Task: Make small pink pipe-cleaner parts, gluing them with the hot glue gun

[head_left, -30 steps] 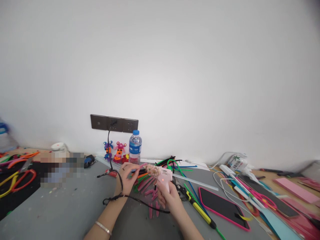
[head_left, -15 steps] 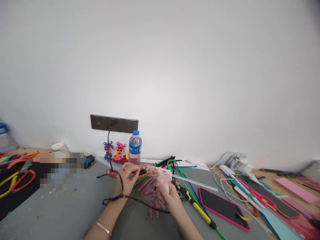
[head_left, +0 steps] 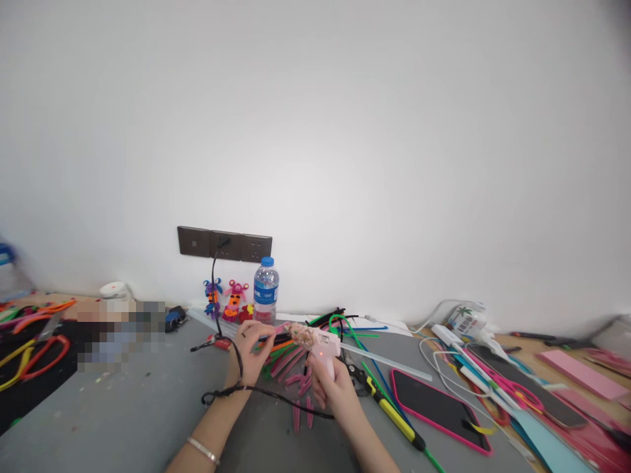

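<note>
My right hand (head_left: 328,386) is wrapped round the grip of a pink hot glue gun (head_left: 318,341), which has a small red light lit and a clear glue stick (head_left: 389,360) sticking out of its back. The gun's nozzle points left, close to a small pink pipe cleaner piece (head_left: 280,328). Between its fingertips my left hand (head_left: 252,349) pinches that piece. Below the hands, several folded pink pipe cleaners (head_left: 302,412) lie on the grey mat. The black cord (head_left: 276,395) crosses my left wrist and runs to the wall socket.
A water bottle (head_left: 266,292) and small pipe cleaner figures (head_left: 234,302) stand by the wall. To the right lie yellow-black pliers (head_left: 394,414), a phone (head_left: 441,410) and pink scissors (head_left: 522,394). Orange and yellow scissors (head_left: 49,358) lie on the left.
The glue gun has moved slightly right, so its nozzle is a little further from the pink piece. My left hand stays nearly still.
</note>
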### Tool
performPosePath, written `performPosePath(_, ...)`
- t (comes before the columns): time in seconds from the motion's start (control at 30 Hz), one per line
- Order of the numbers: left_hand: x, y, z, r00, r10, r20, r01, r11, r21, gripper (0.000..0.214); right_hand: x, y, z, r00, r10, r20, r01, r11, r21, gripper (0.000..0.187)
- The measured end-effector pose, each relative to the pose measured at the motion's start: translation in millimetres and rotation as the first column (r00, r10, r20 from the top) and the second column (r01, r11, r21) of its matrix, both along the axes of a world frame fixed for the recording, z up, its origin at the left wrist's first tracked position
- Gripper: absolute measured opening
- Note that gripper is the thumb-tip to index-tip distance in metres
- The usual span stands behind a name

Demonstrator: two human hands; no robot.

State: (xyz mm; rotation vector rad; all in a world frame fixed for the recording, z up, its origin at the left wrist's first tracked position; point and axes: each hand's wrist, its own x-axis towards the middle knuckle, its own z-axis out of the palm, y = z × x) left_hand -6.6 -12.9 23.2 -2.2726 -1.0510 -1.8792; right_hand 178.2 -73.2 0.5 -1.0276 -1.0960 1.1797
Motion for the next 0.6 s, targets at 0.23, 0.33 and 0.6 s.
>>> performPosePath(0.23, -0.9, 0.1, 0.1, 1.000, 0.012, -0.014, -0.012, 1.000, 0.006, 0.013, 2.2, 1.4, 0.8, 1.000, -0.012, 0.025, 0.012, 1.000, -0.004, 0.050)
performPosePath(0.33, -1.1, -0.8, 1.1, 1.000, 0.017, -0.018, -0.017, 1.000, 0.004, 0.013, 2.6, 1.6, 1.7, 0.999, -0.024, 0.035, 0.024, 1.000, -0.006, 0.052)
performPosePath(0.6, 1.6, -3.1, 3.4, 1.000, -0.003, 0.022, 0.004, 1.000, -0.004, 0.013, 2.9, 3.8, 4.5, 0.994, -0.081, 0.068, 0.081, 0.997, 0.009, 0.049)
